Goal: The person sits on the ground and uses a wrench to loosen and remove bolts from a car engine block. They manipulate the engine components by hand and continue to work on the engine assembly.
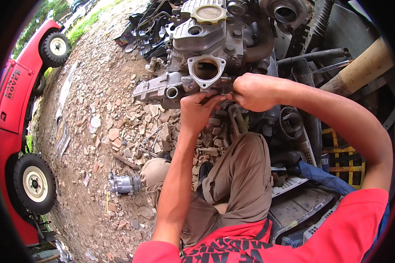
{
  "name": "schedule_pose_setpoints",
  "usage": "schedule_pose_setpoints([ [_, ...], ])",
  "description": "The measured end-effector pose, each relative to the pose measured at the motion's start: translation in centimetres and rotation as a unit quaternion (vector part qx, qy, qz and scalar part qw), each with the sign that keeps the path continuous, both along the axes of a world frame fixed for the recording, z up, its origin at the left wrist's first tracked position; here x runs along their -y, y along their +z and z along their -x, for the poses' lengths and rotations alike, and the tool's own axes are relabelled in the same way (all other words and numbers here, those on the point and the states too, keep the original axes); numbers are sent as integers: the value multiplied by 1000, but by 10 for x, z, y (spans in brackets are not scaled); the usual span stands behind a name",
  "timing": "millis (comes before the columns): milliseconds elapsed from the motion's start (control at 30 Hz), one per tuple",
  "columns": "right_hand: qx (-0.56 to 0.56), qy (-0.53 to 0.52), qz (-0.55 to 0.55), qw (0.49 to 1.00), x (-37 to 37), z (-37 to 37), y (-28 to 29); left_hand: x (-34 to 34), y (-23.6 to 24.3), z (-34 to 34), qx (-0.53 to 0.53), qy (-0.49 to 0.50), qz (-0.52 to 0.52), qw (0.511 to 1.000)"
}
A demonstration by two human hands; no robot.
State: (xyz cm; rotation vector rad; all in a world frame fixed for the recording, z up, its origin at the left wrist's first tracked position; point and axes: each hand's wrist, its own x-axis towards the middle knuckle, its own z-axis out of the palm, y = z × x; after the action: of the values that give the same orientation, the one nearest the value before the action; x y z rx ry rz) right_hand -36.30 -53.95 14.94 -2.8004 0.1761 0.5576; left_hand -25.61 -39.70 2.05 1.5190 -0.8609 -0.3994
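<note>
In front of me stands a greasy metal engine (202, 37) with a pale round oil filler cap (209, 14) on top. A three-cornered flange (206, 71) with a large round opening faces me. Just below that flange, my left hand (198, 111) has its fingers bent in against the engine. My right hand (255, 92) is curled into a fist at the flange's lower right. Both hands meet near the same small spot, and whatever is between their fingers is hidden or too small to name.
Rubble and broken stone (114, 114) cover the ground. Beside my knee lies a silver cylindrical metal part (123, 184), with several wrenches (150, 142) nearby. A turbocharger (286, 13), a thick tan pipe (362, 65) and a yellow crate (344, 151) crowd the right. A red vehicle (24, 96) stands left.
</note>
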Motion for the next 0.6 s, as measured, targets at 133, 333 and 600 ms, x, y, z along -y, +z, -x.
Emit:
schedule_pose_setpoints([
  [133,-20,-33,-41,998,1,3,2,0,8,6,9,7,-45,999],
  [333,50,65,-34,996,17,12,-22,0,12,7,62,10,-24,998],
  [600,232,-56,-211,948,21,41,-80,-3,5,7,78,18,-23,997],
])
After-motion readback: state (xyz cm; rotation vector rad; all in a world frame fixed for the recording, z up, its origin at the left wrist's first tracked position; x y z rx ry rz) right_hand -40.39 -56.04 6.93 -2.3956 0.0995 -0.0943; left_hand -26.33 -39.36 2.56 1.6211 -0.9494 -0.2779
